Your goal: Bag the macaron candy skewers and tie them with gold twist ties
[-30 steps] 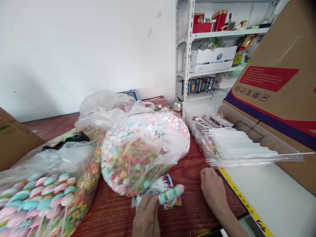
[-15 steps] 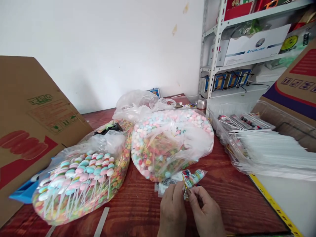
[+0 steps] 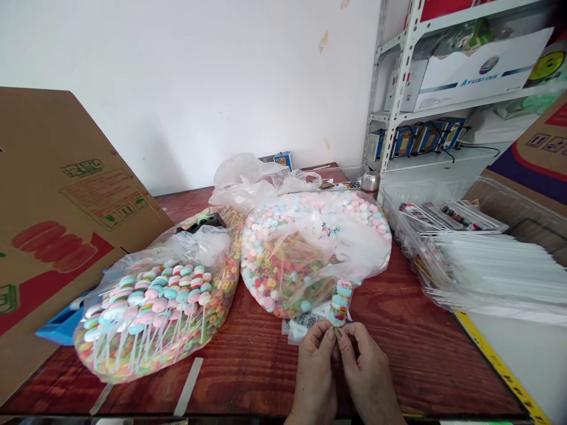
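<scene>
Between the fingertips of my left hand [image 3: 314, 363] and my right hand [image 3: 365, 366] stands a wrapped marshmallow lollipop [image 3: 340, 302], upright, its pink and blue pieces in a clear printed wrapper. Both hands pinch the lower end of it; the stick and what exactly is between the fingertips are hidden. Small clear printed wrappers [image 3: 305, 321] lie on the table just beyond my left hand. Farther off is a big bag of pastel and ring-shaped candies [image 3: 261, 236]. To the left, several unwrapped marshmallow lollipops [image 3: 155, 295] rest on a bag of candy rings [image 3: 224, 277].
A tall cardboard box [image 3: 88, 218] stands left, with a blue tray [image 3: 59, 324] beside it. On the right, a clear plastic bin [image 3: 420, 268] contains white sticks [image 3: 500, 260] and small packets. Behind are a metal shelf [image 3: 401, 77] and a crumpled plastic bag [image 3: 243, 177].
The lollipop has swung from tilted rightward to upright. My hands have come together at its lower end. The whole view has shifted slightly.
</scene>
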Motion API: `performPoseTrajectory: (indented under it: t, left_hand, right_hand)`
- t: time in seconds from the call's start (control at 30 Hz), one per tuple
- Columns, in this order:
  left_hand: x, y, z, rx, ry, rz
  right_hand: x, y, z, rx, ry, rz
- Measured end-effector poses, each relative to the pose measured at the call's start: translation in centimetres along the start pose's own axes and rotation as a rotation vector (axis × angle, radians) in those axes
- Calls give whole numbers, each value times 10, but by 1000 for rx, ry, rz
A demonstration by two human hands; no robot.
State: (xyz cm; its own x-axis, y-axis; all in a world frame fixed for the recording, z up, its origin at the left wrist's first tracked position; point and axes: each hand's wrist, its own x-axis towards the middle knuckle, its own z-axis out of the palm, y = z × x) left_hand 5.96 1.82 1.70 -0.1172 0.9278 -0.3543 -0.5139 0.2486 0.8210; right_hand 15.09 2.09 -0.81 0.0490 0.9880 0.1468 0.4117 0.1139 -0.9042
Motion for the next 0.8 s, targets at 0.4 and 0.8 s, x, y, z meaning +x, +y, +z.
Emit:
performPoseTrajectory:
  t: [0.4, 0.8]
  left_hand:
    - [-1, 1, -15, 821, -49, 591]
    - [-7, 22, -12, 414, -233, 284]
  right_hand:
    - [7, 11, -8, -136, 82, -365]
    - [5, -10, -24, -55, -29, -368]
